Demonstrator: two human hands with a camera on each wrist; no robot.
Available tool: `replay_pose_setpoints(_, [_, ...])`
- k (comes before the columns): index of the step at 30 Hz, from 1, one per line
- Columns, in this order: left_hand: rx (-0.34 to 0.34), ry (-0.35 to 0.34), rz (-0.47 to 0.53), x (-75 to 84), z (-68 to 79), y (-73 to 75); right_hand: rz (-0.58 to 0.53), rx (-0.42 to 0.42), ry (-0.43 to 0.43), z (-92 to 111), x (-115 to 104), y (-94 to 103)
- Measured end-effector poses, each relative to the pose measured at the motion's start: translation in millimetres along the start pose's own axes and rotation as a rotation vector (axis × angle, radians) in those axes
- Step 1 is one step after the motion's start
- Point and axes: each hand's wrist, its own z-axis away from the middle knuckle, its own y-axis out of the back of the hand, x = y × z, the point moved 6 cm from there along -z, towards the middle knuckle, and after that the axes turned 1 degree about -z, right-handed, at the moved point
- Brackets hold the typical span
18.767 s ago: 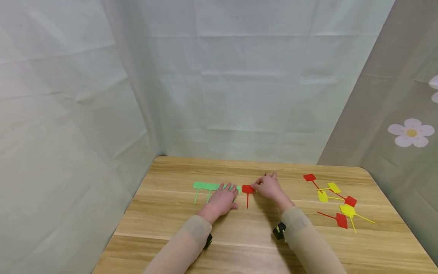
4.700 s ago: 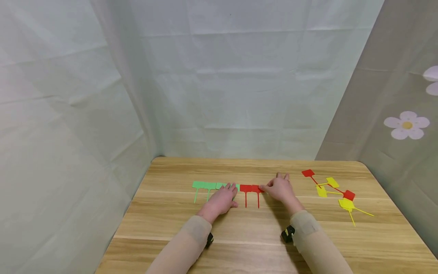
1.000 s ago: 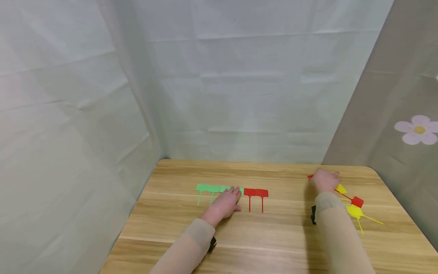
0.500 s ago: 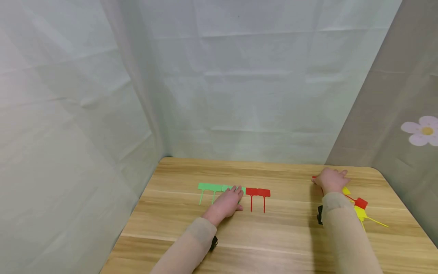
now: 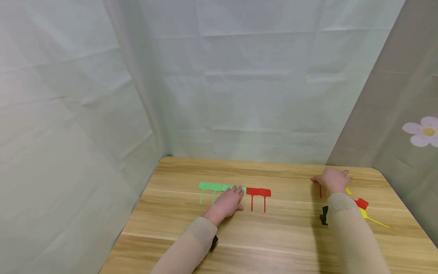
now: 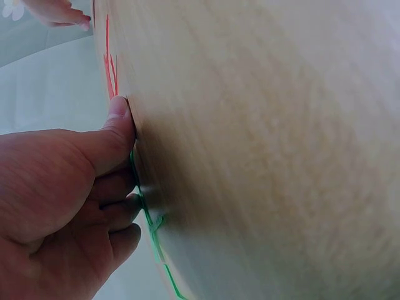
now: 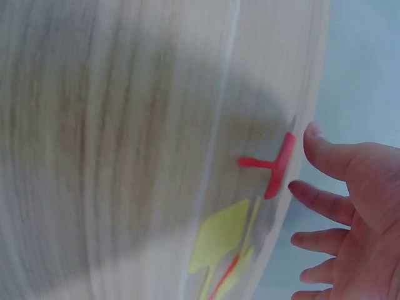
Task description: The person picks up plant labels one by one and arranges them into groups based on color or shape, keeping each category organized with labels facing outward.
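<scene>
Here, left fingers (image 5: 238, 193) on green tags (image 5: 205, 185), any print indistinct.

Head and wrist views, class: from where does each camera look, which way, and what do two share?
Head: head-worn, facing forward and down at the table; left grip, right grip and sleeves show.
Left wrist: wrist-worn, facing left grip and table; part of right grip at top left.
Right wrist: wrist-worn, facing right grip and a red tag.
Head and left wrist share the green tags.
</scene>
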Motion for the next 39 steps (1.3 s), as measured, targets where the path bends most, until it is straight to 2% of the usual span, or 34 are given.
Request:
replay_pose_setpoints(6, [-0.001, 0.006, 0.001, -1.7, -1.2, 1.6, 0.008, -0.013, -0.013, 2, -1, 8.0])
replay_pose_setpoints(12, [-0.013, 0.009, 0.011, -1.6, -1.8, -0.8, 0.019, -0.05, -0.038, 6, -8, 1.2])
replay_pose_setpoints(20, [-0.004, 0.011, 0.014, -0.4, -1.9, -3.3, 0.042, -0.084, -0.022, 2, -15, -7.0])
replay_pose_setpoints(33, [0.0, 0.016, 0.018, -1.0, 0.0, -1.8, 0.127, -0.073, 0.167, 3, -37, -7.7])
replay_pose_setpoints(39, [-0.002, 0.014, 0.024, -0.1, -1.9, -3.7, 0.126, -0.086, 0.162, 1, -31, -5.6])
